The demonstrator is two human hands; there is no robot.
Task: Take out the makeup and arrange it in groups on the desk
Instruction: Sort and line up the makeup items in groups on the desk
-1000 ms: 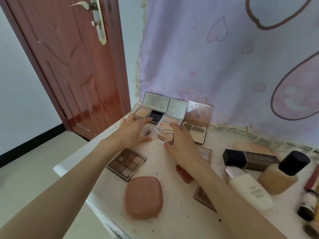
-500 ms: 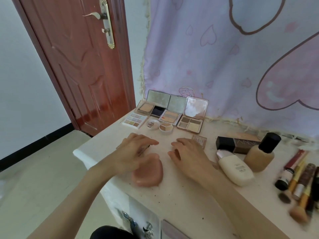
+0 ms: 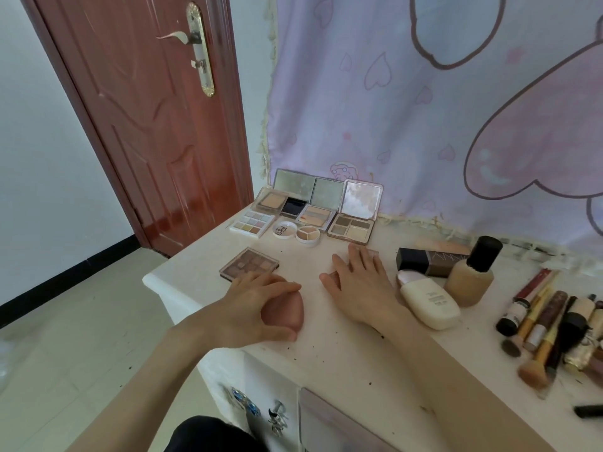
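My left hand grips a rounded pink compact near the desk's front edge, fingers curled over its top. My right hand lies flat on the desk with straight fingers, covering flat items I cannot make out. A brown eyeshadow palette lies just beyond my left hand. At the back, several open palettes stand in a group: a pale pastel palette, a four-pan palette with its mirror up, and two small round pots.
Right of my right hand lie a cream tube, a dark box and a beige foundation bottle. Brushes and tubes pile up at the far right. A red door stands left; a lilac curtain hangs behind the desk.
Both hands pulled back from the round pots at the rear toward the front of the desk. My left hand closed over the pink compact; my right hand settled flat beside it.
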